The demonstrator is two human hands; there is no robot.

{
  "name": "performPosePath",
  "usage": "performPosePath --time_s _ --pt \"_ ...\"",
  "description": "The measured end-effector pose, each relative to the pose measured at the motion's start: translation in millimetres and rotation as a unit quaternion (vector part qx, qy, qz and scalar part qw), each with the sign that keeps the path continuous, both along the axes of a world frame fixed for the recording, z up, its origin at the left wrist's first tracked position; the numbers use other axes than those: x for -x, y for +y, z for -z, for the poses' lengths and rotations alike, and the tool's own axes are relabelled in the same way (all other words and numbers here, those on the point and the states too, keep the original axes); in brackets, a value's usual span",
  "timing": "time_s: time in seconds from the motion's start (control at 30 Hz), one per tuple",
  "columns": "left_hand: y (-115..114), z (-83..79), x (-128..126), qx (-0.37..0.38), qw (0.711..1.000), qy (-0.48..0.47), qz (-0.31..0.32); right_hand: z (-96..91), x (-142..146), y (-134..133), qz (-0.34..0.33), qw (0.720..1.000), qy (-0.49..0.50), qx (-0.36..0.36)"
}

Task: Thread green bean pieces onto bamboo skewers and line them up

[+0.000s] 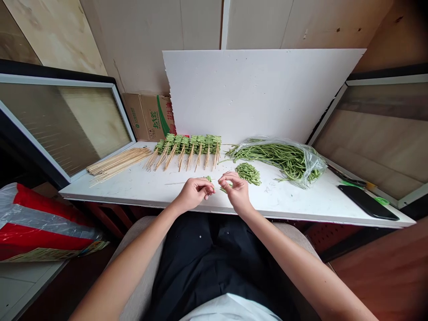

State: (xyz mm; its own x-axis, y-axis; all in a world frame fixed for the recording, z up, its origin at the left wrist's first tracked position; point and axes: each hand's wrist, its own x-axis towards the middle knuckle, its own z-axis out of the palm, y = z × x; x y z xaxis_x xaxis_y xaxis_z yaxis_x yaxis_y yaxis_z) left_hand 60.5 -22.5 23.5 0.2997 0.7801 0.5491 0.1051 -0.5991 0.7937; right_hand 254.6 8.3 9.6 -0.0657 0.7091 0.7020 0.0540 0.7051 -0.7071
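Near the table's front edge, my left hand [197,192] is closed around a thin bamboo skewer [174,183], whose bare end sticks out to the left. Green bean pieces [209,178] show at its fingertips. My right hand [235,189] faces it a short gap away, thumb and fingers pinched together; what they hold, if anything, is hidden. Some green shows just below those fingers. Right behind that hand lies a pile of cut green bean pieces [248,173]. Finished-looking bean skewers [190,145] are stacked in a row farther back, sticks pointing toward me.
Loose bamboo skewers [118,162] lie at the left. A clear plastic bag [309,167] of long beans [270,154] rests at the back right. A black phone [368,202] and scissors [347,177] are far right. A white board [261,93] and cardboard box [147,116] stand behind.
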Motion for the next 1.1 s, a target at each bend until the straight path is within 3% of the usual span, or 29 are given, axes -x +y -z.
performPosePath --time_s 0.23,0.33,0.43,0.53,0.6,0.77,0.9,1.0,1.1 --pt "3.4 5.9 1.6 0.053 0.997 0.002 -0.047 -18.2 -28.3 23.6 0.131 0.985 -0.097 -0.053" --pt "6.2 7.0 3.9 0.04 0.997 0.012 -0.061 -7.3 -47.0 46.8 0.188 0.956 -0.22 -0.036" --pt "8.2 8.0 5.7 0.018 0.996 0.036 -0.077 12.0 -62.9 66.7 0.215 0.911 -0.346 0.056" --pt "9.5 9.2 6.2 0.002 0.994 0.054 -0.094 26.4 -71.1 76.2 0.221 0.877 -0.413 0.109" --pt "10.4 10.1 6.4 -0.002 0.993 0.059 -0.1 29.3 -73.1 78.4 0.198 0.878 -0.415 0.134" --pt "13.5 13.7 7.6 0.011 0.994 0.05 -0.093 17.2 -73.7 77.5 0.128 0.917 -0.318 0.206" --pt "13.4 15.2 7.2 0.068 0.994 0.022 -0.084 -6.8 -66.9 61.4 0.023 0.949 -0.281 0.141" --pt "10.6 13.9 4.5 0.104 0.992 -0.002 -0.073 -24.9 -54.9 40.3 -0.099 0.947 -0.296 0.074" --pt "8.1 13.7 0.8 0.122 0.991 -0.008 -0.057 -33.7 -40.4 21.5 -0.15 0.946 -0.286 0.028"
